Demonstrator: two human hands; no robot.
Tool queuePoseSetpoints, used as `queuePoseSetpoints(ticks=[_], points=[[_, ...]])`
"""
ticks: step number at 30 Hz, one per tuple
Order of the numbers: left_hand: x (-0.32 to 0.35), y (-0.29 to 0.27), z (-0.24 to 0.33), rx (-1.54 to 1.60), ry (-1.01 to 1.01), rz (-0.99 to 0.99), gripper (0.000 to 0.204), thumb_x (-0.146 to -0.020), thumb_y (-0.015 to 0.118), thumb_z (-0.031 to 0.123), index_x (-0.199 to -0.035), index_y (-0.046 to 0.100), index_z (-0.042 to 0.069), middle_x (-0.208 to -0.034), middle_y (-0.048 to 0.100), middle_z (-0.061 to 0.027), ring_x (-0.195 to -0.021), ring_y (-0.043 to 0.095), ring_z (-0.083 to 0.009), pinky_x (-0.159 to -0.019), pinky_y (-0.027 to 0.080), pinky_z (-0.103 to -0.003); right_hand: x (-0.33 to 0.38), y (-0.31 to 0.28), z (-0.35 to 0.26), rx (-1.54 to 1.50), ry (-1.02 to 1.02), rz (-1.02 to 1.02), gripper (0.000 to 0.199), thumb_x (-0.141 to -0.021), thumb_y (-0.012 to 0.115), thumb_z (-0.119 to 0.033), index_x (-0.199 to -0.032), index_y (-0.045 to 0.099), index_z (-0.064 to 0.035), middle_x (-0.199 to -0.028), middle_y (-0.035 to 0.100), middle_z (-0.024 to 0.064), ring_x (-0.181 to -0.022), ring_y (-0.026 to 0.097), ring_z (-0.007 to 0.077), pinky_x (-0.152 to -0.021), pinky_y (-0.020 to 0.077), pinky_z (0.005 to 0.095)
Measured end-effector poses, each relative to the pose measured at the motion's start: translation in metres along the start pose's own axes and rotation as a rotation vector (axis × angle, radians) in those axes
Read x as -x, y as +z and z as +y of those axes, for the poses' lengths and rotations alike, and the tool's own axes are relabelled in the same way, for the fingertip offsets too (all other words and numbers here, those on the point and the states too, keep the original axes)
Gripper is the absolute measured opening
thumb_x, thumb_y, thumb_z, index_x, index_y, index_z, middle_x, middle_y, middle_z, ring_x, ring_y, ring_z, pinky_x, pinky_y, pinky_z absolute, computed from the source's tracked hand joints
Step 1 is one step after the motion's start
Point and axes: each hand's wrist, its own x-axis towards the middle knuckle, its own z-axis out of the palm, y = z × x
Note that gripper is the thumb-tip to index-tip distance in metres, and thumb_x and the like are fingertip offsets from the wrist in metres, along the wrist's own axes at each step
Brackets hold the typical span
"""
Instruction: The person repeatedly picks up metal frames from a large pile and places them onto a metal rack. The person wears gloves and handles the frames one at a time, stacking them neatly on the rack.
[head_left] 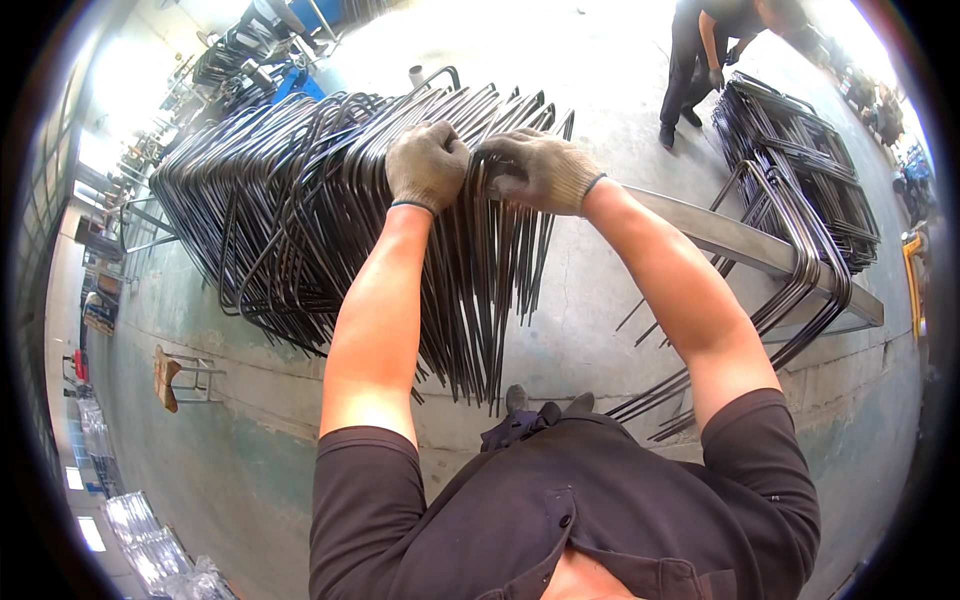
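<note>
A dense row of dark, bent metal tubes (pixel 290 200) hangs in front of me, their long legs slanting toward the floor. My left hand (pixel 428 166), in a greyish work glove, is closed at the upper bends near the row's right part; its fingertips are hidden. Just right of it, my right hand (pixel 545 172), gloved too, curls its fingers over the tops of several tubes at the row's right end. A flat metal beam (pixel 720 230) runs from beneath the right hand toward the lower right. Farther along that beam hangs a smaller group of bent tubes (pixel 830 285).
At the upper right a person (pixel 690 65) in dark clothes leans by a stack of tube frames (pixel 800 160). A small stool (pixel 190 378) stands on the floor at left. Shiny wrapped bundles (pixel 150 540) lie at the lower left. Blue equipment (pixel 297 82) sits behind the row.
</note>
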Motion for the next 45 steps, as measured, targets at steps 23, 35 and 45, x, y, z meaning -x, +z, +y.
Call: queuePoseSetpoints(ticks=[23,35,45], points=[[0.000,0.001,-0.002,-0.011,-0.017,-0.024,0.016,-0.093,0.073,0.021,-0.086,0.080,0.009,-0.096,0.082,-0.0136,-0.100,0.076,-0.0399,-0.095,0.061,-0.055,0.024,-0.020,-0.001,0.006,0.119,-0.127,0.064,-0.094,0.091,-0.046,-0.145,0.073,-0.0108,-0.143,0.073,0.0107,-0.140,0.068,0.0328,-0.122,0.0551,0.0464],[0.003,0.002,-0.006,0.021,0.018,0.017,0.015,-0.095,0.075,0.022,-0.086,0.080,0.011,-0.095,0.082,-0.0123,-0.098,0.076,-0.0401,-0.092,0.061,-0.055,0.049,-0.043,0.018,0.064,0.061,-0.246,0.076,-0.082,0.095,-0.034,-0.152,0.071,-0.0188,-0.160,0.067,0.0049,-0.153,0.060,0.0289,-0.133,0.0517,0.0438],[0.004,0.005,-0.011,0.034,0.023,0.025,0.017,-0.097,0.074,0.023,-0.086,0.081,0.012,-0.095,0.082,-0.0112,-0.099,0.076,-0.0390,-0.091,0.062,-0.055,0.060,-0.057,0.017,0.025,0.099,-0.242,0.074,-0.086,0.096,-0.038,-0.152,0.072,-0.0147,-0.163,0.067,0.0085,-0.152,0.062,0.0311,-0.131,0.0517,0.0449]])
